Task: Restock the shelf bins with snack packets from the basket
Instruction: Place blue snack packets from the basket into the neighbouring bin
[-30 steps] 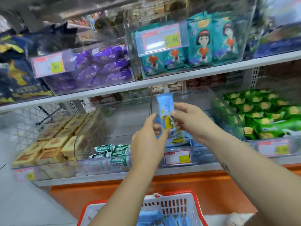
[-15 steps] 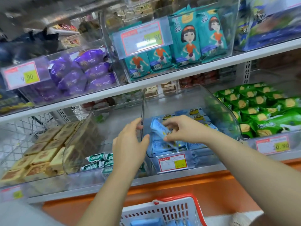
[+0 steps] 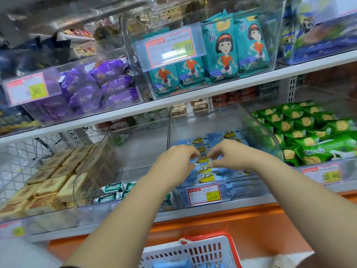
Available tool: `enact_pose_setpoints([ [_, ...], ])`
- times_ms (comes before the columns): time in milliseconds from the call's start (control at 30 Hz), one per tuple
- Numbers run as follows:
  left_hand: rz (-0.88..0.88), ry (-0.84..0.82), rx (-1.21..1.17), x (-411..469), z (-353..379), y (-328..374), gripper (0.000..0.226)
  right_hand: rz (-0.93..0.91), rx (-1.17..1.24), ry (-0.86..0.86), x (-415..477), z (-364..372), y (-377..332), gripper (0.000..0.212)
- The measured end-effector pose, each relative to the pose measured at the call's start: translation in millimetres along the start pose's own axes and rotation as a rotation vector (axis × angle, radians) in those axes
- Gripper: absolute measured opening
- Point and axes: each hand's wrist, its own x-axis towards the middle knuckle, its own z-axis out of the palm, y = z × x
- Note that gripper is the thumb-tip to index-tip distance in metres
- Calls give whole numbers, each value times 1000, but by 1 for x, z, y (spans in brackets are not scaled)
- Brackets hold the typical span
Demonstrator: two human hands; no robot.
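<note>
A clear shelf bin (image 3: 258,130) on the lower shelf holds several light-blue snack packets with yellow cartoon figures. Both my hands reach into it from the front. My left hand (image 3: 173,161) and my right hand (image 3: 229,154) have their fingers curled, and each pinches one end of the same blue packet (image 3: 202,159) lying on top of the pile. Below, at the frame's bottom edge, the white basket with a red rim (image 3: 230,246) holds more blue packets (image 3: 170,265).
The clear bin to the left (image 3: 119,151) has a few green-white packets (image 3: 113,188) at its front. Brown square cakes (image 3: 46,182) fill the far left, green packets (image 3: 309,136) the right. The upper shelf carries purple packets (image 3: 100,84) and teal packets (image 3: 222,49).
The blue packet, held upright in front of the bin a second ago, has gone down into the bin onto the pile. Both hands moved forward with it.
</note>
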Motion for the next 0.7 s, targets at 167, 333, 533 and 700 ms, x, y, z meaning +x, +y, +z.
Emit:
enact_pose_setpoints([
  [167, 18, -319, 34, 27, 15, 13, 47, 168, -121, -74, -2, 6, 24, 37],
  [333, 5, -427, 4, 41, 32, 16, 48, 175, -45, -92, -7, 2, 28, 25],
  [533, 4, -404, 11, 42, 43, 11, 40, 180, -71, -119, -10, 2, 27, 32],
  [700, 3, -404, 2, 44, 46, 11, 40, 204, -12, -70, -14, 5, 29, 33],
])
